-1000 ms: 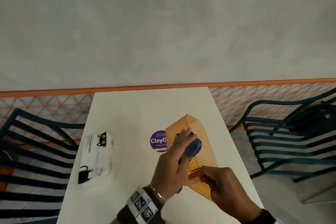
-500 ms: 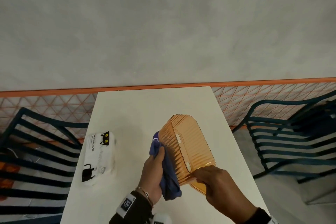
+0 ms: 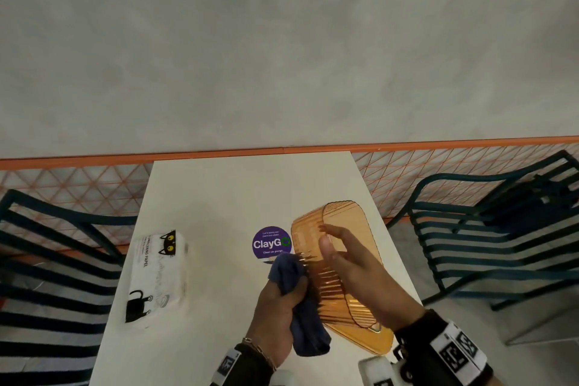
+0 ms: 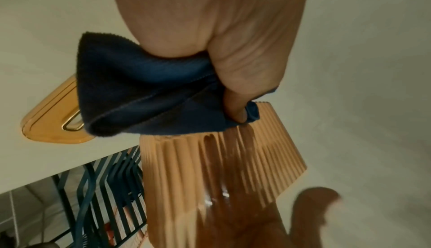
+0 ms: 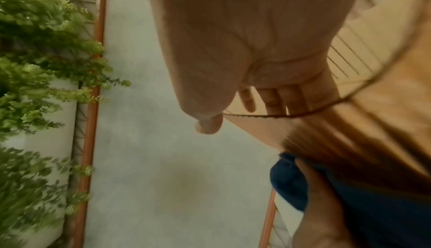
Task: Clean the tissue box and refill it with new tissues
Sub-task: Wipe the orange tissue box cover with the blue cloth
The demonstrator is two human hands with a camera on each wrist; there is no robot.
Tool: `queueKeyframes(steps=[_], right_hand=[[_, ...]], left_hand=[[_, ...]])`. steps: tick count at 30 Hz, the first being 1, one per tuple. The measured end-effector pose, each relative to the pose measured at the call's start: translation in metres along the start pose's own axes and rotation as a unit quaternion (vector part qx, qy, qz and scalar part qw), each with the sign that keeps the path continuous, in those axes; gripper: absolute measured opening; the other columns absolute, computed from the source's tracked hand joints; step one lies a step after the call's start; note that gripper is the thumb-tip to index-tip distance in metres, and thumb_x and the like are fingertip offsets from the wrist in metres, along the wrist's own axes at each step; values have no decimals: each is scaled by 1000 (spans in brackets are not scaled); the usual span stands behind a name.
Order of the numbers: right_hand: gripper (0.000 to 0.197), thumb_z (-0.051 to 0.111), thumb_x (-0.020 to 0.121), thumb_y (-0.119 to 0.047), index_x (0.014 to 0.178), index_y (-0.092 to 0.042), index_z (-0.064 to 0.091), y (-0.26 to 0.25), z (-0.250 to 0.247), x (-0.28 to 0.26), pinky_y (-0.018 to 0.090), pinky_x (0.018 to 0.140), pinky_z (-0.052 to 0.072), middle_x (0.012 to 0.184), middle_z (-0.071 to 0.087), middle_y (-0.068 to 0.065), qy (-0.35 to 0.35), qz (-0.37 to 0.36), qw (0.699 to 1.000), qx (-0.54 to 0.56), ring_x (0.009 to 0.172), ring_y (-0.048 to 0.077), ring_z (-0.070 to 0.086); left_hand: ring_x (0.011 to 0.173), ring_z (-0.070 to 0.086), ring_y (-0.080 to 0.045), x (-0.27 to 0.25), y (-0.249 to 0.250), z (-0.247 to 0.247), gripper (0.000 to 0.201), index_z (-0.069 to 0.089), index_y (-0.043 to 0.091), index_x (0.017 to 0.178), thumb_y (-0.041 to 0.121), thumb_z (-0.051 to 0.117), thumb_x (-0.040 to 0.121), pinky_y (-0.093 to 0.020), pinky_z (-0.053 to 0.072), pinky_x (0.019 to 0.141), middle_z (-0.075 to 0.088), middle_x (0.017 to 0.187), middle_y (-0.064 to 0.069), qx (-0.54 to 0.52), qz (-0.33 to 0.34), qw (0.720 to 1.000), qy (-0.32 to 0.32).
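I am tilting the amber ribbed tissue box (image 3: 341, 260) above the white counter (image 3: 219, 197) in the lower centre of the head view, its open side turned up and to the right. My right hand (image 3: 360, 273) is reaching into that opening with fingers (image 5: 272, 102) straight and spread, thumb lying over the rim; it is steadying the box rather than gripping it. My left hand (image 3: 279, 320) is clamping a bunched dark blue cloth (image 3: 300, 307) in its curled fingers and pressing it against the box's ribbed outer wall (the left wrist view shows the thumb tip digging into the folds). A flat amber lid (image 4: 53, 121) with a slot is lying on the counter in the left of that wrist view, partly behind the cloth. The new tissue pack (image 3: 158, 276), white with black cat drawings, is lying at the counter's left edge, well apart from the box. A purple round sticker (image 3: 271, 243) is showing just left of the box. Dark teal slatted chairs (image 3: 488, 244) are flanking the counter.
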State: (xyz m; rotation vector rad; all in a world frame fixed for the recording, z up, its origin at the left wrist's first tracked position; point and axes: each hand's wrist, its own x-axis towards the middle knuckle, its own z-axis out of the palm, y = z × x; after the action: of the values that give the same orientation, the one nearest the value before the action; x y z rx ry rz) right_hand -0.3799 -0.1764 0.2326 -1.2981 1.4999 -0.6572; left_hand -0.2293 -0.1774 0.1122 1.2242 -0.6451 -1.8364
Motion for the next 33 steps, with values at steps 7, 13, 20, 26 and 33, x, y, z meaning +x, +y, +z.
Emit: queueKeyframes(steps=[7,13,20,26,33], right_hand=[[29,51,102,-8,116,-31,62,4,-14,12,32,89,60,107,74,-15,34,-22,998,-54,97,6,72],[18,60,98,-9,102,-25,68,23,-14,17,30,78,62,90,76,-12,112,-16,990,-88,82,3,72],[25,64,96,-6,89,-30,70,55,-4,16,19,78,52,89,73,-19,133,-31,986,-94,90,1,67],[6,63,88,-37,90,-40,57,53,14,9,4,66,51,67,64,-20,153,-183,966,-99,75,-7,67],[44,64,87,11,80,-33,63,59,4,-1,12,68,49,81,68,-25,88,-165,962,-199,80,2,65]], left_hand=[[102,71,-22,3,-1,-2,42,60,19,119,33,75,83,-41,59,91,73,111,-8,77,55,995,37],[95,76,-31,-3,15,-17,66,60,27,119,48,89,65,-54,61,84,75,112,-5,54,57,996,44],[114,65,-17,-29,59,-15,21,64,26,119,29,62,99,-39,51,100,70,115,9,101,293,949,54],[151,31,-16,-12,19,26,43,57,22,143,18,50,100,-44,46,112,43,157,8,472,507,720,-44],[92,67,-1,24,63,22,35,61,25,131,41,43,105,-3,46,68,67,100,22,378,307,868,93]])
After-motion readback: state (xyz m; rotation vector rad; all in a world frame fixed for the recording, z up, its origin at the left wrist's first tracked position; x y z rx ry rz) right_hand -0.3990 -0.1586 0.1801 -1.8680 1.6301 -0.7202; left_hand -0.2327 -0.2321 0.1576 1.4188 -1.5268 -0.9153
